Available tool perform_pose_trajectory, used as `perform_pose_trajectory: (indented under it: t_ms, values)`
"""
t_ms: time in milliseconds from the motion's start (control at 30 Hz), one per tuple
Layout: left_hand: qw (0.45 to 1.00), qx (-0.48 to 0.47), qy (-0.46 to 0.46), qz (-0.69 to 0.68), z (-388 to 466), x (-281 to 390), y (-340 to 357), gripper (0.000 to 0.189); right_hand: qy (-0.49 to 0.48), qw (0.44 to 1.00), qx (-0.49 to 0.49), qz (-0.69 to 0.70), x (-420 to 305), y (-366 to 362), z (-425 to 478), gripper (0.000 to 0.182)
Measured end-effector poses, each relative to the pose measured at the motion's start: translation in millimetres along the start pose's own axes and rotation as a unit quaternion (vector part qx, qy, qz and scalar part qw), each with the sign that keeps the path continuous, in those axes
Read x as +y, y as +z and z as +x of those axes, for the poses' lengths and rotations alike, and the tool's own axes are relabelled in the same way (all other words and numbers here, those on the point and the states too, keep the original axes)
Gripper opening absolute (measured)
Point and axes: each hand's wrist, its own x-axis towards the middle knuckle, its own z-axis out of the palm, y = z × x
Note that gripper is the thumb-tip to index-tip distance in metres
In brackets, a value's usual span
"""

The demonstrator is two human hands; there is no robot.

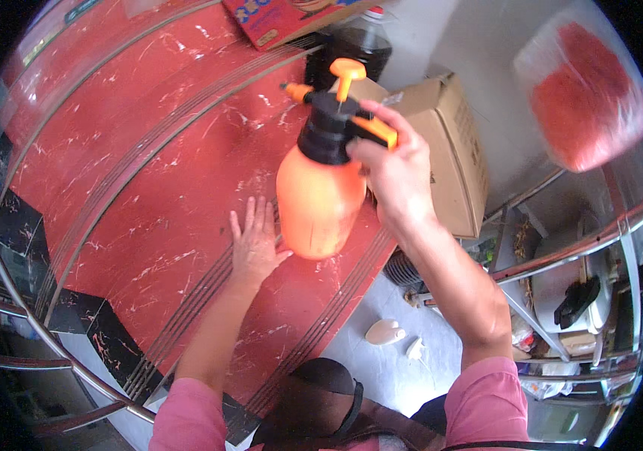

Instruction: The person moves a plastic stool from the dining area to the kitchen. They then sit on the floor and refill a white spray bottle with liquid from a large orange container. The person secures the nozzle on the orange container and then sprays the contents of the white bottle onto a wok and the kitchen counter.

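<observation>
An orange pressure pump sprayer (321, 208) with a black collar and an orange pump knob is in the grip of my right hand (400, 169). My fingers wrap its black handle, beside the orange trigger lever. The bottle is roughly upright, and its nozzle points to the left. It appears raised over the red marbled stairs (186, 158), though its base hides the surface beneath. On one of these steps, just left of the bottle, my left hand (255, 239) lies palm down, fingers extended, holding nothing.
A cardboard box (451, 163), a jug of dark liquid (358, 48) and a red printed box (287, 25) stand beyond the sprayer. A white bottle (385, 332) and white sprayer head (415, 348) lie on the floor. Metal railing (82, 369) borders the left; metal-framed shelving (567, 270) the right.
</observation>
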Motion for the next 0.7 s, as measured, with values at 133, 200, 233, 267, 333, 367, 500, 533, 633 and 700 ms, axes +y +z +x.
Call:
perform_pose_trajectory:
  t_ms: [133, 200, 233, 267, 333, 367, 500, 533, 633, 700]
  values:
    - [0.994, 0.064, 0.087, 0.027, -7, 10, -4, 0.078, 0.063, 0.998, -0.028, 0.015, -21, -66, -81, 0.052]
    - [0.974, 0.138, 0.132, -0.119, -25, 32, 12, 0.066, 0.076, 0.994, -0.049, 0.067, -23, -92, -117, 0.05]
    - [0.955, 0.158, 0.152, -0.198, -46, 50, 23, 0.059, 0.123, 0.988, -0.058, 0.07, -22, -106, -135, 0.056]
    - [0.929, 0.105, 0.067, -0.349, -72, 80, 36, 0.042, 0.116, 0.989, -0.069, 0.06, -20, -119, -151, 0.056]
    - [0.683, -0.098, -0.172, -0.703, -121, 119, 94, 0.04, 0.111, 0.99, -0.083, 0.037, -14, -141, -186, 0.056]
    - [0.634, -0.118, -0.192, -0.739, -139, 139, 114, 0.041, 0.092, 0.992, -0.08, 0.011, -13, -150, -200, 0.056]
    - [0.588, -0.123, -0.202, -0.774, -192, 192, 150, 0.042, 0.133, 0.988, -0.075, 0.01, -17, -175, -238, 0.055]
    - [0.602, -0.115, -0.19, -0.767, -199, 199, 150, 0.043, 0.06, 0.997, -0.019, 0.038, -8, -176, -250, 0.05]
    - [0.643, -0.09, -0.163, -0.743, -208, 212, 151, 0.044, 0.1, 0.994, -0.01, 0.044, -5, -192, -272, 0.05]
    - [0.673, -0.059, -0.148, -0.722, -208, 207, 145, 0.045, 0.019, 1.0, 0.003, 0.019, 9, -189, -287, 0.055]
